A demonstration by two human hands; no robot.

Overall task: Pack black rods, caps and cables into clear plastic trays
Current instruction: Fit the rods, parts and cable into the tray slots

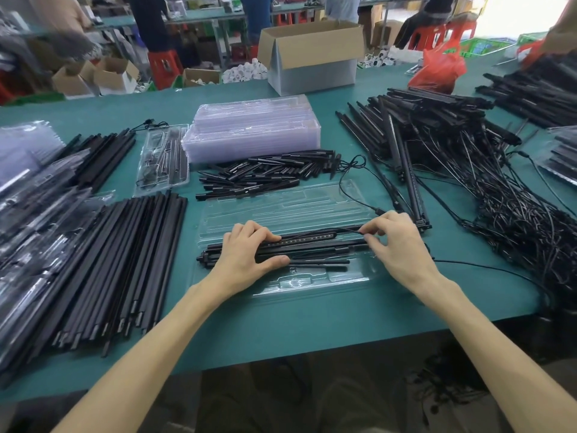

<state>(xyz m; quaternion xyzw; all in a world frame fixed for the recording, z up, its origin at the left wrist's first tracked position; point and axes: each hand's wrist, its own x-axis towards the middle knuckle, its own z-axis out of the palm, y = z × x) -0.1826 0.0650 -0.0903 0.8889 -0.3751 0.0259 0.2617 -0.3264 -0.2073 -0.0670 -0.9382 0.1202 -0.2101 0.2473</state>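
Observation:
A clear plastic tray [299, 284] lies open on the green table in front of me, its lid half [281, 207] folded back. Several black rods [312, 246] lie lengthwise in the near half. My left hand [246, 253] presses down on the rods' left end, thumb under and fingers over them. My right hand [396, 242] pinches a thin black cable [349, 230] at the rods' right end; the cable runs back toward the cable heap.
Long black rods [125, 260] lie stacked at left beside packed trays [28, 207]. Short black caps [265, 176] are heaped behind the tray, in front of empty tray stacks [253, 132]. Tangled cabled bars [468, 170] fill the right. A cardboard box [312, 54] stands at the back.

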